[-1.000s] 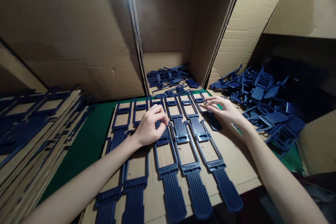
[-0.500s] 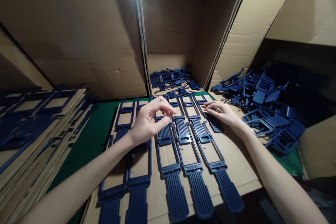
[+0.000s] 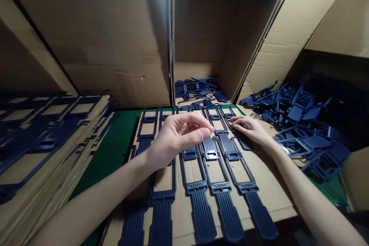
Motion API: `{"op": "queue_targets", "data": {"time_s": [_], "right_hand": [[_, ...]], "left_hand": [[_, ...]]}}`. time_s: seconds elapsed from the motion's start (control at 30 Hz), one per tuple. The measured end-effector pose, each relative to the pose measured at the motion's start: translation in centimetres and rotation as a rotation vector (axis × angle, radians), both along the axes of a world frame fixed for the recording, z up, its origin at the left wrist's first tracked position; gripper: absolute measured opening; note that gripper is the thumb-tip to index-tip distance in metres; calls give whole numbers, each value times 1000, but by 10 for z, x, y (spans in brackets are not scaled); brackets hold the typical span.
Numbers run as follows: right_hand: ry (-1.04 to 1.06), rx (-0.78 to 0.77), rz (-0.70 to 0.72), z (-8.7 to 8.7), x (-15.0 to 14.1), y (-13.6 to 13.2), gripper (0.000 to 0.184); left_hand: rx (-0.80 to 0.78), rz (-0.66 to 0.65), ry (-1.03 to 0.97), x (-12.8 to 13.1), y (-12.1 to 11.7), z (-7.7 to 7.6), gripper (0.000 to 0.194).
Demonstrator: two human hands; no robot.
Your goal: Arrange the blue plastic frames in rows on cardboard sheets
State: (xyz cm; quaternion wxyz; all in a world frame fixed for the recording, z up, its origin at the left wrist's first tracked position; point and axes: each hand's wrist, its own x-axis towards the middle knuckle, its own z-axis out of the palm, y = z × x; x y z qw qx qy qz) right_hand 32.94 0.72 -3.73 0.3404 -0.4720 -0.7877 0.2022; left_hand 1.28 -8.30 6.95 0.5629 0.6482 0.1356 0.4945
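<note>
Dark blue plastic frames with ribbed tongues lie in two rows on a cardboard sheet (image 3: 273,184). My left hand (image 3: 181,136) is raised over the middle of them, thumb and forefinger tips together in a pinch. Whatever may be between those tips is too small to make out. At the right end of the far row, my right hand (image 3: 250,130) has its curled fingers on the edge of a blue plastic frame (image 3: 245,143), which its fingers partly cover. A near-row frame (image 3: 219,190) lies below my left hand, its ribbed tongue toward me.
A stack of cardboard sheets (image 3: 77,138) with more blue frames stands at the left. Loose blue parts (image 3: 305,115) are heaped at the right, and a smaller pile (image 3: 198,88) lies inside a cardboard box (image 3: 201,19) behind. Green surface (image 3: 121,134) shows between the stack and the sheet.
The view has shifted, so the scene sits farther right. My left hand has come slightly nearer and its thumb and forefinger have closed together. My right hand remains at the same far-row frame.
</note>
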Motion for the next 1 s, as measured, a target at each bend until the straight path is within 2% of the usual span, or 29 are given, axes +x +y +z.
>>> {"op": "queue_targets", "data": {"time_s": [0.2, 0.3, 1.0], "right_hand": [[-12, -1, -4, -1, 1, 1, 22], [-5, -11, -11, -2, 1, 1, 22], [-15, -24, -4, 3, -1, -3, 25]], "left_hand": [[-189, -159, -39, 2, -9, 4, 4], [-216, -193, -59, 3, -13, 6, 5], [-253, -150, -32, 5, -18, 9, 1]]}}
